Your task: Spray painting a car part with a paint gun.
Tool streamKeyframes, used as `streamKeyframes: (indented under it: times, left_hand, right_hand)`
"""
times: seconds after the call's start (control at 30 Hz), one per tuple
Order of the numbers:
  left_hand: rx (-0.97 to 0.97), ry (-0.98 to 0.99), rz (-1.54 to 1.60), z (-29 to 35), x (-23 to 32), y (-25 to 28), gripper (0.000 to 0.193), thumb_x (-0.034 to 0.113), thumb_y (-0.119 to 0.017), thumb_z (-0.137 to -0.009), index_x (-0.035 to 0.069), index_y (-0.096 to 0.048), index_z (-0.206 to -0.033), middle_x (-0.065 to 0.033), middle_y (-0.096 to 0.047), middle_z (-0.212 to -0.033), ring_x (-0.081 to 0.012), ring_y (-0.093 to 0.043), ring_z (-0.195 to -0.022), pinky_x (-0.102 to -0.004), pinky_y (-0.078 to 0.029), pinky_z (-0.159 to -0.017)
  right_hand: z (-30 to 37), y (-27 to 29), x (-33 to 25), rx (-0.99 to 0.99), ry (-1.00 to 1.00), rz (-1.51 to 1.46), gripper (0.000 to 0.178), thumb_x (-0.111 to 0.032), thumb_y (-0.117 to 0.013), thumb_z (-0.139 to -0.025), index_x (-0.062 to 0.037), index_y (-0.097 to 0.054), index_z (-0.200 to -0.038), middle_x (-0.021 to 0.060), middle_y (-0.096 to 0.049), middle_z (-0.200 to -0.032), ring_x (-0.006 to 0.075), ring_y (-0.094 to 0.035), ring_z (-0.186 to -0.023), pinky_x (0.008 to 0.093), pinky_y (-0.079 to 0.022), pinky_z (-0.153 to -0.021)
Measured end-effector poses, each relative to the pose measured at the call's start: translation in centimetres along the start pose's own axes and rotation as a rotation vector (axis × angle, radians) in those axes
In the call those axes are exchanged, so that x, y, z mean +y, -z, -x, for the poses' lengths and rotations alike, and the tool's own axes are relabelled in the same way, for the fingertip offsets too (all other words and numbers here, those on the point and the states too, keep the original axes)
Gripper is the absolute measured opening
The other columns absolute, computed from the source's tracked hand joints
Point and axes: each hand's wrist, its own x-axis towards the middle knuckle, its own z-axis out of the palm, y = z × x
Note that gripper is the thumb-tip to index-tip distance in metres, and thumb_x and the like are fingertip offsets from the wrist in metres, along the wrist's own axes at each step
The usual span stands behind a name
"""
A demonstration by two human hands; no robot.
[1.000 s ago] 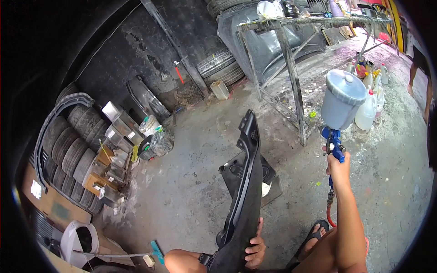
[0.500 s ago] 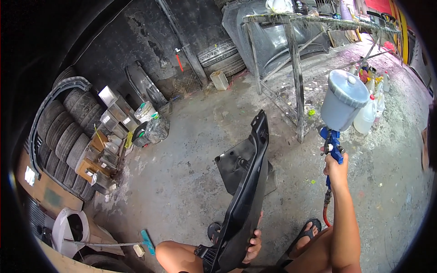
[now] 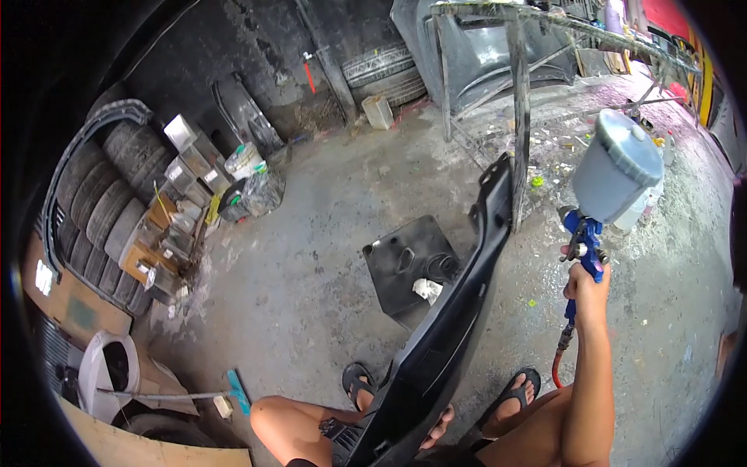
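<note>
My right hand (image 3: 588, 289) is closed around the grip of a blue spray gun (image 3: 585, 240), held up at the right. A translucent paint cup (image 3: 615, 173) with a lid sits on top of the gun, and an orange-red hose (image 3: 557, 369) runs down from its handle. My left hand (image 3: 440, 428) grips the lower part of a long black plastic car panel (image 3: 436, 354), which slants up and to the right over the floor; the fingers show at its right edge, the rest is behind it. A black square container (image 3: 397, 261) with white crumpled material stands beyond the panel.
Stacked tyres (image 3: 105, 202) and metal cans (image 3: 194, 159) line the left side. A rough frame table (image 3: 517, 117) stands far right, with a car hood (image 3: 475, 50) behind it. Near left are a squeegee (image 3: 237, 391) and a white bin-like shell (image 3: 105, 373).
The black panel has swung right and tilted away, uncovering more of the black container and the white crumpled material. The spray gun sits slightly farther right in view, still in my right hand.
</note>
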Motion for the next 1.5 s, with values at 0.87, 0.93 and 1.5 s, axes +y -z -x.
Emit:
streamKeyframes:
  times: [0.87,0.93,1.5]
  left_hand:
    - [0.172,-0.239,-0.175,-2.0,-2.8,-0.9,0.055,0.033,-0.052,-0.094,-0.006,-0.039,-0.132,-0.018,-0.051,-0.125,-0.0326,-0.051,-0.117,-0.0422,-0.043,-0.097]
    - [0.206,-0.275,-0.207,-2.1,-3.1,-0.7,0.055,0.033,-0.052,-0.094,-0.006,-0.04,-0.131,-0.0179,-0.051,-0.125,-0.0323,-0.051,-0.117,-0.0419,-0.043,-0.097]
    - [0.458,-0.544,-0.381,-0.9,-2.0,2.2,0.054,0.034,-0.051,-0.095,-0.005,-0.041,-0.13,-0.0165,-0.052,-0.124,-0.0299,-0.051,-0.116,-0.0398,-0.043,-0.097]
  right_hand:
    - [0.0,0.1,-0.5,0.016,0.019,0.086,0.032,-0.002,-0.048,-0.073,0.0047,-0.063,-0.1,-0.0026,-0.037,-0.047,0.0085,-0.032,-0.038,0.0245,-0.029,-0.04]
    - [-0.1,0.5,-0.7,0.004,0.019,0.07,0.032,-0.002,-0.048,-0.073,0.0046,-0.063,-0.101,-0.0025,-0.037,-0.047,0.0085,-0.032,-0.037,0.0245,-0.029,-0.04]
    - [-0.3,-0.2,0.0,-0.042,0.032,0.13,0.028,-0.003,-0.049,-0.075,0.0038,-0.063,-0.1,-0.0024,-0.039,-0.049,0.0079,-0.034,-0.04,0.0242,-0.031,-0.041]
